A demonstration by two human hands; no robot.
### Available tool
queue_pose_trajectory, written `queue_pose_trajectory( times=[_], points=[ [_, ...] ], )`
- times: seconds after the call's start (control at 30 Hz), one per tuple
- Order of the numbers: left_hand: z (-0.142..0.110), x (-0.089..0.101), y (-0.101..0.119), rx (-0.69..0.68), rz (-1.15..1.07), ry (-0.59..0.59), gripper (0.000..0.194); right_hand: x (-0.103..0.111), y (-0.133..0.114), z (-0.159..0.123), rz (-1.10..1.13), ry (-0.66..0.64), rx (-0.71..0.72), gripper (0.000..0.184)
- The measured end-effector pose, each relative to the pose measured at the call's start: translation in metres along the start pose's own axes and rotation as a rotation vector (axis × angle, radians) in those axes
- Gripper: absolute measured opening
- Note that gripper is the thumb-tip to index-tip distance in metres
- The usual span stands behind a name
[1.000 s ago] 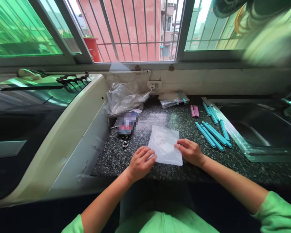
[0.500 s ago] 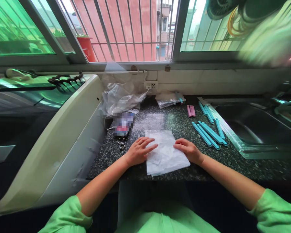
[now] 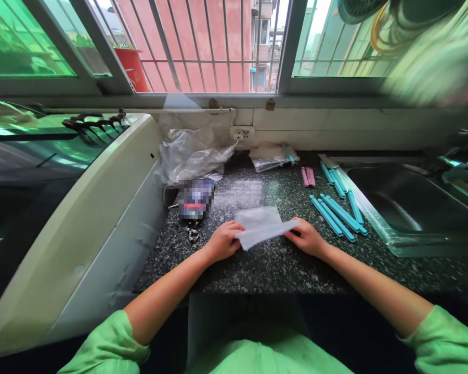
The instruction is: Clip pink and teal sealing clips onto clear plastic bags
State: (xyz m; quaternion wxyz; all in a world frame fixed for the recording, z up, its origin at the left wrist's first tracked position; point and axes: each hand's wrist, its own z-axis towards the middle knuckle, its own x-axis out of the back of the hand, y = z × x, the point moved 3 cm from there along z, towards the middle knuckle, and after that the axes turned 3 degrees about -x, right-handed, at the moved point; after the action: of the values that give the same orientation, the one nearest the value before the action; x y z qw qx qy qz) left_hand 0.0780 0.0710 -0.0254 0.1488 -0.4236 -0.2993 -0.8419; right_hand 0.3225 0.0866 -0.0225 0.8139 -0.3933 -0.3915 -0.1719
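A small clear plastic bag [image 3: 262,224] is held a little above the speckled dark countertop [image 3: 273,265], its near half folded up. My left hand [image 3: 223,240] pinches the bag's left edge with closed fingers. My right hand [image 3: 306,237] grips its right edge the same way. Both forearms come in from the bottom, in green sleeves.
Several blue sticks [image 3: 337,209] and a pink pair [image 3: 308,176] lie right of the bag, next to a steel sink [image 3: 409,202]. A crumpled clear bag [image 3: 191,156], a blurred packet [image 3: 196,197], small beads [image 3: 193,232] and a white appliance [image 3: 81,228] are on the left.
The bag lay flat under both hands; now both hands have pinched its side edges and lifted it, folding the near part up and away from the counter's front edge.
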Motion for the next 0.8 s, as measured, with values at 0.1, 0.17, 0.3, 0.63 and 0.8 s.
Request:
queue_pose_trajectory(
  times=[0.1, 0.17, 0.3, 0.63, 0.8],
  points=[
    [0.002, 0.0, -0.004, 0.1, -0.062, 0.034, 0.019, -0.006, 0.006, 0.006, 0.007, 0.008, -0.226, 0.023],
    [0.003, -0.001, -0.006, 0.167, -0.074, 0.039, 0.021, -0.01, 0.006, 0.008, 0.005, 0.037, -0.335, 0.017],
    [0.002, 0.0, -0.008, 0.258, -0.056, 0.06, 0.019, -0.014, 0.003, 0.009, -0.073, 0.112, -0.433, 0.045],
    [0.008, -0.004, 0.008, -0.027, 0.424, 0.261, 0.022, -0.014, -0.005, 0.012, -0.276, 0.019, -0.287, 0.019],
    [0.018, -0.019, 0.004, 0.035, 0.381, 0.023, 0.027, -0.013, -0.008, 0.01, -0.292, 0.01, -0.235, 0.018]
  ],
)
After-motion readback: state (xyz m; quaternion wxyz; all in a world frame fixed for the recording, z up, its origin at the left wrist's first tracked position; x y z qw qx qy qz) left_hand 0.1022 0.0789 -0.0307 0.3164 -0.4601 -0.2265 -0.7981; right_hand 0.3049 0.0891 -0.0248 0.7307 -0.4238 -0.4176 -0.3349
